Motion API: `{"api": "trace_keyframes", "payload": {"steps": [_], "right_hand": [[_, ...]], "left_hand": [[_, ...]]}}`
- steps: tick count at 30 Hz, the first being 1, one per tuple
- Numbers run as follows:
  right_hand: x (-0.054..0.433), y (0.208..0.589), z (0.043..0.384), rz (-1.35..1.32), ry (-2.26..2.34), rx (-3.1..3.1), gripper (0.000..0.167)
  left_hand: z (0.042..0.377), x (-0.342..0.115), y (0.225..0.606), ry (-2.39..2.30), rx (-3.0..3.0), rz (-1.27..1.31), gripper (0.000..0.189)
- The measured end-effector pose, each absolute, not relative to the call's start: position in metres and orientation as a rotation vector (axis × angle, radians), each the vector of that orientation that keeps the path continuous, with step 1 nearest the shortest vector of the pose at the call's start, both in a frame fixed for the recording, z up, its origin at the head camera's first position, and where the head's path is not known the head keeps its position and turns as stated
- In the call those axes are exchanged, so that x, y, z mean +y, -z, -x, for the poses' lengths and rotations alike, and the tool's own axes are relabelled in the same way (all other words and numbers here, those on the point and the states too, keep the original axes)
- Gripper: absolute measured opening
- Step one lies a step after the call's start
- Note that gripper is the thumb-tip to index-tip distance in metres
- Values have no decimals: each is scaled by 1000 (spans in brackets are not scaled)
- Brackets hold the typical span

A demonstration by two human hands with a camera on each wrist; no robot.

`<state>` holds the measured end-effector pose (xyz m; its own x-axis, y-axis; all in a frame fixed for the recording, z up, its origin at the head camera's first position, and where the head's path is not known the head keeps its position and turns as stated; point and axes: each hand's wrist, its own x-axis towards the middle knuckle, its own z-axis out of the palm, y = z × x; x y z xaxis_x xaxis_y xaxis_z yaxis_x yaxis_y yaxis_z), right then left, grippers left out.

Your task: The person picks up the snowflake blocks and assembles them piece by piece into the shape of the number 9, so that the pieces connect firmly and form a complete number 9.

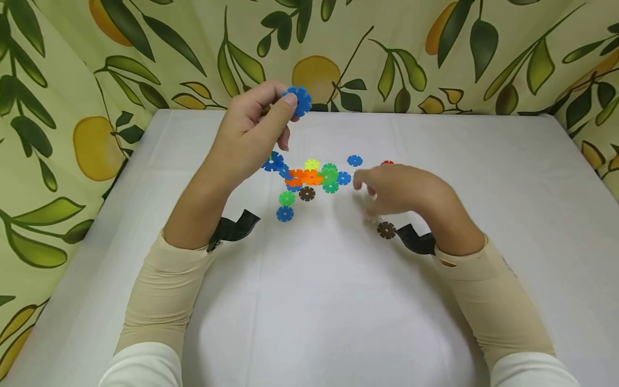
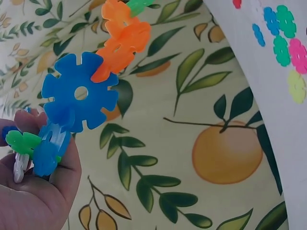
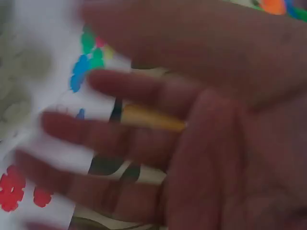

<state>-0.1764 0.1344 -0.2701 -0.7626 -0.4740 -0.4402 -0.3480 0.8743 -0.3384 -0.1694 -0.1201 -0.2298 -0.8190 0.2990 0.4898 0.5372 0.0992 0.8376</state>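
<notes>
My left hand [image 1: 244, 129], raised above the table, pinches a blue notched plastic disc [image 1: 303, 102] between thumb and fingers. In the left wrist view, the left hand [image 2: 45, 203] has linked discs by its fingers: a green disc [image 2: 23, 142], a white one [image 2: 20, 167] and a large blue one [image 2: 60, 91]. Orange discs [image 2: 125, 45] carry that chain on past the blue. Over the right part of the discs, my right hand [image 1: 406, 188] hovers with nothing in its grasp. Its fingers are spread and blurred in the right wrist view, the palm [image 3: 216, 158] showing.
Below the hands lie a brown disc [image 1: 307, 194], a green disc [image 1: 287, 199] and a blue disc [image 1: 285, 214]. Another brown disc [image 1: 386, 230] is near the right wrist's black strap [image 1: 417, 240]. Red discs [image 3: 12, 189] show in the right wrist view. Patterned cloth [image 1: 316, 75] hangs behind the white table [image 1: 309, 301].
</notes>
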Motion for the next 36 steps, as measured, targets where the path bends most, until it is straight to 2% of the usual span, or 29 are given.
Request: {"api": "trace_keyframes", "payload": {"steps": [4,10,14,20,25,32,36], "right_hand": [[132,280,174,361,-39,2430,35],[135,287,176,262,59,2333,31],[136,291,180,339,158,2284,23],[126,305,189,571,265,2331,24],[116,317,194,758,369,2420,13],[114,315,193,717,335,2430,31],[115,312,191,740,358,2418,29]], "left_hand": [[169,-120,230,1771,-2171,865,22],[169,-119,227,1800,-2133,853,22],[169,-118,227,1809,-2132,856,21],[168,-118,229,1816,-2136,857,21],[168,-120,230,1811,-2136,861,21],[168,-119,231,1789,-2200,925,21],[169,-117,232,1773,-2240,979,23]]}}
